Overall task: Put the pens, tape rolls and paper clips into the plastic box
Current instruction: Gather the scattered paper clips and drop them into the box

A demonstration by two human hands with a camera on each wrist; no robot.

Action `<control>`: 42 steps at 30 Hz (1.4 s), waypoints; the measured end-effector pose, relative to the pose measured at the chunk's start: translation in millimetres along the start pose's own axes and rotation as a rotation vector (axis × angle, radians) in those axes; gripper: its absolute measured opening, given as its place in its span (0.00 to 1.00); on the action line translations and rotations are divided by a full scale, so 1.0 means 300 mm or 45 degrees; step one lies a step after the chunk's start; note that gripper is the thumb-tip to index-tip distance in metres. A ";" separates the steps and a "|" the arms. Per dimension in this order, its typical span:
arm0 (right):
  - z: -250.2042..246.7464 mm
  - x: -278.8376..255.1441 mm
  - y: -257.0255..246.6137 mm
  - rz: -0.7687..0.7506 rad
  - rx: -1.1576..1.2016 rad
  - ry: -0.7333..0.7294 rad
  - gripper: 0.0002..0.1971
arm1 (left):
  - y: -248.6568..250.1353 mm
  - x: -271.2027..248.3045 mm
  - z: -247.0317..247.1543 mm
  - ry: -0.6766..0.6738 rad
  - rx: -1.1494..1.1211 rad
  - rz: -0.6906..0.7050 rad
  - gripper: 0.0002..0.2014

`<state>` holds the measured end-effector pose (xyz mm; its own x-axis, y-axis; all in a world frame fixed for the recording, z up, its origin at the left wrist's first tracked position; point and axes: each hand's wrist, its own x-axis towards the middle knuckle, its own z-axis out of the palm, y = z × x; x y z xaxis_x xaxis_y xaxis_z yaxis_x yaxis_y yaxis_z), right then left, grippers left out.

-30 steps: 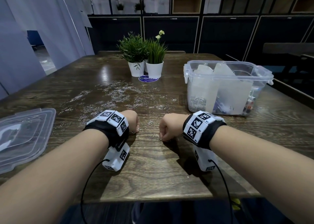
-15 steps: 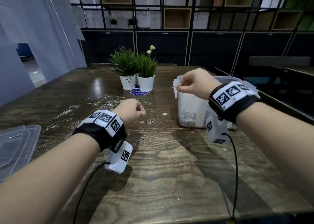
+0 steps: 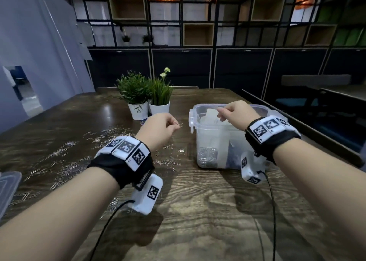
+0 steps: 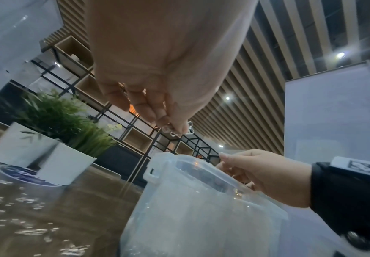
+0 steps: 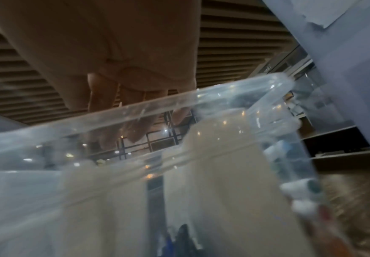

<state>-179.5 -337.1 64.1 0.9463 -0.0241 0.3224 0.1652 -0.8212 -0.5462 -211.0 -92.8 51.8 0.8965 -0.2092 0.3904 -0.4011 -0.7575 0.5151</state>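
Head view, plastic box (image 3: 208, 142), likely paper clips (image 3: 208, 157) inside

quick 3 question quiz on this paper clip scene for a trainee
1. True or false: the left hand pinches paper clips.
2. Which hand is over the plastic box? A) left B) right
3. What stands just left of the box, at the back of the table?

Key: 1 true. 2 B, the right hand. 3 two potted plants.
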 end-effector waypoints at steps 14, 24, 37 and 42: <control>-0.025 -0.070 0.091 -0.070 -0.404 -0.161 0.29 | 0.083 0.302 0.227 -0.262 0.116 -0.070 0.08; -0.027 -0.054 0.104 -0.034 -0.427 -0.178 0.37 | 0.082 0.259 0.188 0.068 -0.209 0.000 0.11; -0.023 0.054 0.124 0.030 -0.477 -0.326 0.34 | -0.241 0.223 0.352 -0.441 0.182 -0.478 0.33; -0.016 0.102 0.141 0.045 -0.392 -0.348 0.35 | -0.249 0.290 0.401 -0.561 0.352 -0.498 0.29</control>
<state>-144.8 -375.3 54.4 0.9957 0.0630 0.0674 0.0796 -0.9557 -0.2833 -80.4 -128.9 -44.6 0.9832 -0.0752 -0.1664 -0.0188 -0.9481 0.3174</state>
